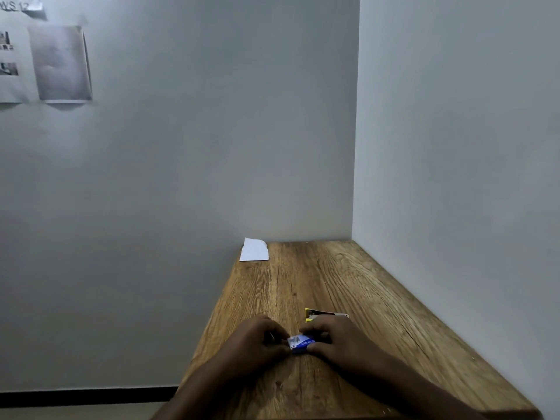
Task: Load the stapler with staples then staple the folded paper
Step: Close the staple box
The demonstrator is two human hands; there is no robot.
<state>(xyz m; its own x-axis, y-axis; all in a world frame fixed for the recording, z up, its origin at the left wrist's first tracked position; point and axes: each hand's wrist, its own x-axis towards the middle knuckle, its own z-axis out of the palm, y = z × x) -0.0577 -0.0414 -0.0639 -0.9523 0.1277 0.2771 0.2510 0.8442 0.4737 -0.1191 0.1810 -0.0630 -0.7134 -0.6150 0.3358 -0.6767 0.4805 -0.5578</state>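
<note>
At the near end of the counter [348, 286]: both hands pinch the staple box.

Folded paper [254, 250] lies at the far left corner, well apart. Stapler [325, 314], yellow-trimmed, sits just behind the right hand [336, 339]. Left hand [254, 338] and right hand grip the staple box [300, 342] by its ends. The box is probably light, thin card; hold its edges, as staple strips likely snap easily.

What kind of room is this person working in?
Probably a plain office or study corner. A wooden desk sits against bare white walls, printed sheets are stuck on the wall, and both hands hold a small staple box, with folded paper at the far end.
</note>
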